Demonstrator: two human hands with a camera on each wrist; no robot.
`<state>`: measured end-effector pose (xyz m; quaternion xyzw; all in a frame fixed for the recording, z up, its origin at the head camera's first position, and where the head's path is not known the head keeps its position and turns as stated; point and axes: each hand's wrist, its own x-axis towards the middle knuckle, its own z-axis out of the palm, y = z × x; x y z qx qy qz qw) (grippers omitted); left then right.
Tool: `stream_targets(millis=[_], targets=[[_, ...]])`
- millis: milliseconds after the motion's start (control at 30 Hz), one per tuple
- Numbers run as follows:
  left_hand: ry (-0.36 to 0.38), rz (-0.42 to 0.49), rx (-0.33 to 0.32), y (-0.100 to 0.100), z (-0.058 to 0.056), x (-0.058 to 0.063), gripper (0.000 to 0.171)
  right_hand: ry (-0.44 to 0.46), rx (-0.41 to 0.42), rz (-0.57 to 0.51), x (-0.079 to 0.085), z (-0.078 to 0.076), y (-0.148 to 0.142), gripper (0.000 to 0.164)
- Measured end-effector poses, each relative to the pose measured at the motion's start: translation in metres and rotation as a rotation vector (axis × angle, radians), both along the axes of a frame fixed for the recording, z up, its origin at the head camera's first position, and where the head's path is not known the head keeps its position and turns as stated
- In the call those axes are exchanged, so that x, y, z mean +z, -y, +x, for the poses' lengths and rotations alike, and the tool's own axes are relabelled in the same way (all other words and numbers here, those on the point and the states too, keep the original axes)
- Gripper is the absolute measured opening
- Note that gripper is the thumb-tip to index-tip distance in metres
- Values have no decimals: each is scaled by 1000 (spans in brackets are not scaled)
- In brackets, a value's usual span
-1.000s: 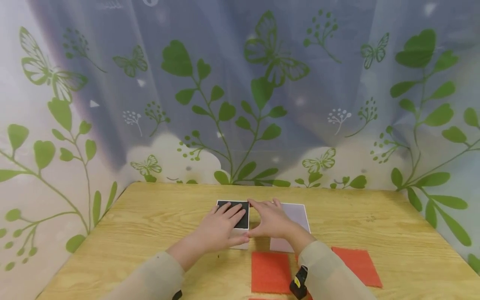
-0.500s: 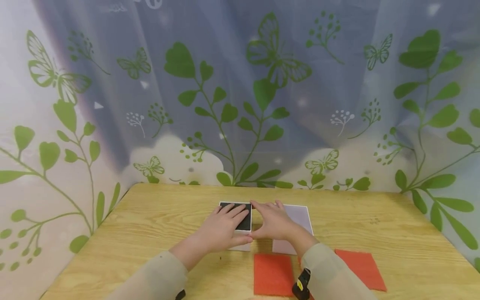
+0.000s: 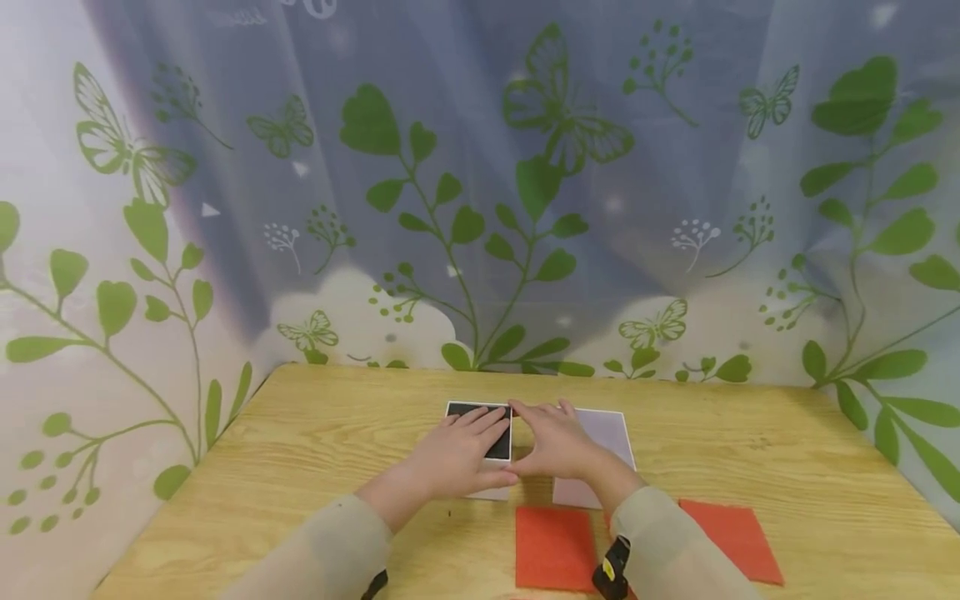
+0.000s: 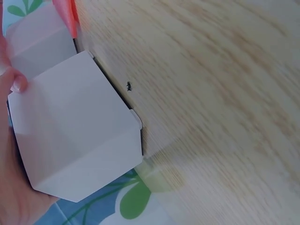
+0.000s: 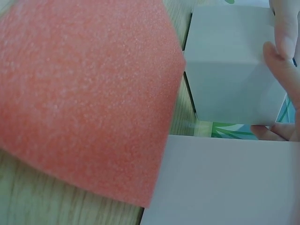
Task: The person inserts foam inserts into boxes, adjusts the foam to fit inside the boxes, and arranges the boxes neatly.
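A white box (image 3: 502,448) with a black top inside a white rim stands at mid-table. Its plain white sides show in the left wrist view (box (image 4: 70,126)) and the right wrist view (box (image 5: 234,89)). My left hand (image 3: 459,454) lies across the black top, fingers stretched, thumb along the near upper edge. From the right, my right hand (image 3: 558,446) grips the box, forefinger at the far corner and thumb at the near one. Both thumb tips lie close together. A second, pale lavender box (image 3: 609,433) stands behind my right hand, partly hidden by it.
A red foam square (image 3: 553,550) lies in front of the boxes. Another red square (image 3: 738,542) lies to the right, partly under my right forearm. A patterned curtain (image 3: 480,208) hangs behind the wooden table (image 3: 337,433). A small dark speck (image 4: 129,86) marks the tabletop.
The whole head view has drifted slightly to the left, so everything appears farther right. Both hands keep their places on the black-topped box.
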<state>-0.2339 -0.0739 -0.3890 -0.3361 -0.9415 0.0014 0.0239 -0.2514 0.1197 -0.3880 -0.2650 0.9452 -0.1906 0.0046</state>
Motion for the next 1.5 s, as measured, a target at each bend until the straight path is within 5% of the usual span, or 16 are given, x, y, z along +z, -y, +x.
stream_targets(millis=[200,400,533,800,1500], targets=[[-3,10,16,4,1,-5,84,-4,10,-1,-4,-1,-1,95],[-98,38,59,18,4,-6,84,4,3,-6,-3,-1,0,101],[-162,-24,80,27,6,-3,83,8,-9,-8,-1,-1,-1,100],[-132,-45,88,32,5,-1,82,19,-13,-3,-1,-1,-1,101],[-210,-22,92,44,8,-2,77,12,-9,15,-3,-3,-2,103]])
